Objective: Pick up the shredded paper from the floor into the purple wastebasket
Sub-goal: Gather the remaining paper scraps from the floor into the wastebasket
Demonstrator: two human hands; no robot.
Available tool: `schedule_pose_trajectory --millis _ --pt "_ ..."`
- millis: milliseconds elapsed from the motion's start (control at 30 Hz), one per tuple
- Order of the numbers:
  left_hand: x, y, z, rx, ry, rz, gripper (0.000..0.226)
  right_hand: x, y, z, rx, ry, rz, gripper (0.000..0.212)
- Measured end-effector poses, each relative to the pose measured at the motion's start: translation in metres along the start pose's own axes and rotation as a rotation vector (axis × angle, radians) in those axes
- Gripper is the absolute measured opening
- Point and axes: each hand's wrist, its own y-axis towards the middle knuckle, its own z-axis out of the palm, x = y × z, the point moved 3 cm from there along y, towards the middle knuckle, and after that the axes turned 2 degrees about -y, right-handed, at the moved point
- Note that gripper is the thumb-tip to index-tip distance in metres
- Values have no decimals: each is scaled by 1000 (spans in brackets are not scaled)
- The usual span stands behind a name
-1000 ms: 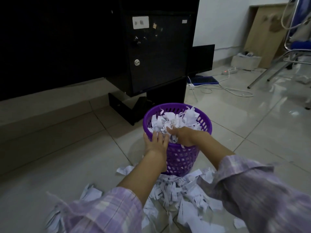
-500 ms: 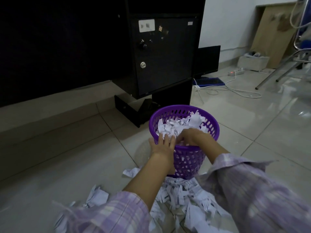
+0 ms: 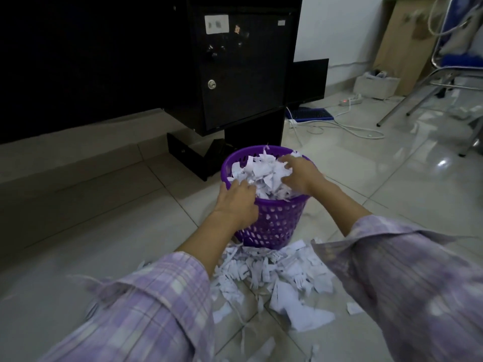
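The head view looks down on the purple wastebasket [image 3: 271, 226], which stands upright on the tiled floor [image 3: 366, 194] just in front of a black cabinet [image 3: 243, 74] and is heaped with shredded paper [image 3: 261, 176] that rises above its rim. The left hand [image 3: 236, 202] lies over the near rim, its fingers [image 3: 244, 185] reaching onto the paper in the basket; its grip is loosely curled, and whether it has closed on any strips cannot be told. The right hand [image 3: 300, 175] lies on top of the heap at the far right side of the basket, fingers spread and bent down into the paper, pressing on it rather than clearly clutching it. Both forearms come out of lilac plaid sleeves [image 3: 146, 309] at the bottom of the frame. More shredded paper lies in a loose pile on the floor [image 3: 282, 280] against the near foot of the basket and between the two arms, with scattered scraps further toward the camera. Well beyond the basket, to the right, a white cable [image 3: 352, 128] trails over the tiles to a power strip [image 3: 351, 100], near a blue chair [image 3: 460, 64] with metal legs.
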Motion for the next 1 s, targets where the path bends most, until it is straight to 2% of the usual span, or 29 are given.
schedule_pose_trajectory --millis 133,233,333,467,667,833,900,1000 --pt "-6 -17 -12 -206 -117 -11 32 1 -40 -21 -192 66 12 47" --pt "-18 -41 -11 -238 -181 -3 27 -6 -80 -21 -169 106 70 29" --pt "-29 -61 7 -158 -259 -27 24 -13 -118 -9 -126 130 110 21" --pt "-44 -86 46 -78 -324 -18 18 -30 -161 25 -25 122 156 22" --pt "-57 -121 106 81 -323 -64 30 -64 -205 96 141 48 222 26" --pt "-60 -133 145 190 -340 -117 30 -80 -220 141 251 -40 296 36" --pt "-60 -132 160 250 -323 -122 34 -83 -220 153 265 -48 317 48" --pt "-56 -120 180 303 -249 -126 43 -91 -209 165 236 -103 334 77"
